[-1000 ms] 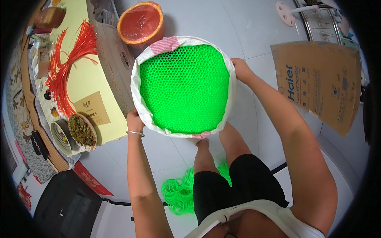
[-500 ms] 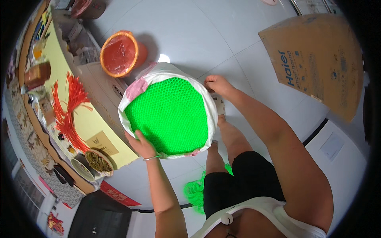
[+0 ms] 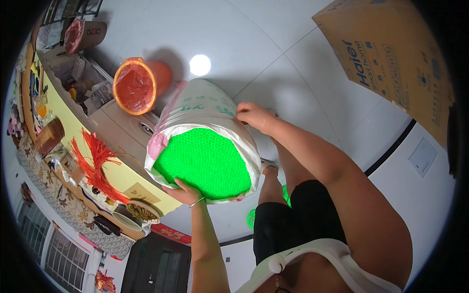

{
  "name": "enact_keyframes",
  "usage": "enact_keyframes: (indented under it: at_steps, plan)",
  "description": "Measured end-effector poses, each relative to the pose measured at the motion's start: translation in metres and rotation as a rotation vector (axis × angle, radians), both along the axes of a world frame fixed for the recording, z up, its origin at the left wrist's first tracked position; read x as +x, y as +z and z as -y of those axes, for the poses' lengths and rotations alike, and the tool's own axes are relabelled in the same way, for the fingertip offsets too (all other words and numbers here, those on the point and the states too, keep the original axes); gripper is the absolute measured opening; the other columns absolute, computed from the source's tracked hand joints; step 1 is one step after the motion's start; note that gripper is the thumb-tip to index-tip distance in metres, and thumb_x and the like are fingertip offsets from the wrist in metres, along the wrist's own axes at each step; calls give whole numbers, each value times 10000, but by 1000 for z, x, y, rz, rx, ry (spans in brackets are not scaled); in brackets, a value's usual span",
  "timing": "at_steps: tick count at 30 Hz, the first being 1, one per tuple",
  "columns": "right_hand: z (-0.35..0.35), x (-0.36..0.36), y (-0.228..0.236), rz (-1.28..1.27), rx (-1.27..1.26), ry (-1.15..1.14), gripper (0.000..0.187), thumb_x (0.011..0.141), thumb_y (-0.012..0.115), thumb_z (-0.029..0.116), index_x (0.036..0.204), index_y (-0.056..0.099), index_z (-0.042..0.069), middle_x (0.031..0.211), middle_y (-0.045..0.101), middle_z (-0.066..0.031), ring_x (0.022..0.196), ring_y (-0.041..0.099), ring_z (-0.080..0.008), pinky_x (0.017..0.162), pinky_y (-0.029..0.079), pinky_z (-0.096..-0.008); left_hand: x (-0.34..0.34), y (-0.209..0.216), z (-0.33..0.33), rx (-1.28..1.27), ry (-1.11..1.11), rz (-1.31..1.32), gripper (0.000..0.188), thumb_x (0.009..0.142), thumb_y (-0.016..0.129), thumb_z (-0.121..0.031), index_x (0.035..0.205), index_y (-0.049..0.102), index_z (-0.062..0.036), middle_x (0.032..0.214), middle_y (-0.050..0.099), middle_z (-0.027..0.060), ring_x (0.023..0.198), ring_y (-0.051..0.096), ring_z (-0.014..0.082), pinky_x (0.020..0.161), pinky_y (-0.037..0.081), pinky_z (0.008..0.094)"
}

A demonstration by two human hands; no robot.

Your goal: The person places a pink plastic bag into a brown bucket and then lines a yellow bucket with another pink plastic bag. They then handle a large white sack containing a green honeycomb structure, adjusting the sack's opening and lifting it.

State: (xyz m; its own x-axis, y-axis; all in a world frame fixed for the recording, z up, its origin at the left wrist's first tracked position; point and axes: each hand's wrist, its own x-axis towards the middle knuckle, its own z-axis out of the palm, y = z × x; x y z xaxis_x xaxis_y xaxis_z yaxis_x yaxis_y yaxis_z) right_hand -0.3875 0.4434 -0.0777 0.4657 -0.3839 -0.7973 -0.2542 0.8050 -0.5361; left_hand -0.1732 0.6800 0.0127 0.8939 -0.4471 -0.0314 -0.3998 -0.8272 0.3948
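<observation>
A white woven sack (image 3: 202, 100) with pink stripes stands tilted in front of me, its mouth facing me. Bright green material (image 3: 205, 163) with a fine honeycomb-like surface fills it up to the folded-down rim; I cannot make out exactly what it is. My left hand (image 3: 186, 191) grips the near left part of the rim, with the thumb toward the green filling. My right hand (image 3: 256, 117) is closed against the right side of the sack, below the rim, apparently pinching its fabric. Its fingertips are partly hidden.
An orange bin (image 3: 160, 83) with a liner stands beyond the sack. Left is a pale yellow table (image 3: 117, 168) with red strands (image 3: 97, 163), a basket (image 3: 142, 211) and clutter. A large cardboard box (image 3: 391, 58) stands far right. Green strands (image 3: 251, 219) lie by my legs.
The sack has tipped, so more of its printed side shows and its mouth faces me more. Both hands stay at it. My view has shifted, with the table and bin appearing lower.
</observation>
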Motion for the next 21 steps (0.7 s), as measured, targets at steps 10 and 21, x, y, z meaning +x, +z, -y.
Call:
enact_keyframes:
  at_steps: [10,21]
  plan:
    - [-8,41,22,-332,-354,-25,345,864,647,340,874,610,-3,846,634,-156,770,590,-307,733,461,-388,3,-4,-2,51,-14,55,842,931,400,-578,1361,291,137,1283,427,356,1164,443,476,1000,348,476]
    - [-22,21,44,-338,-395,-23,320,897,618,332,1029,649,42,932,655,-130,835,607,-224,764,468,-316,8,-5,-16,100,-18,33,808,939,439,-523,1369,278,142,1344,378,348,1234,388,464,1048,304,476]
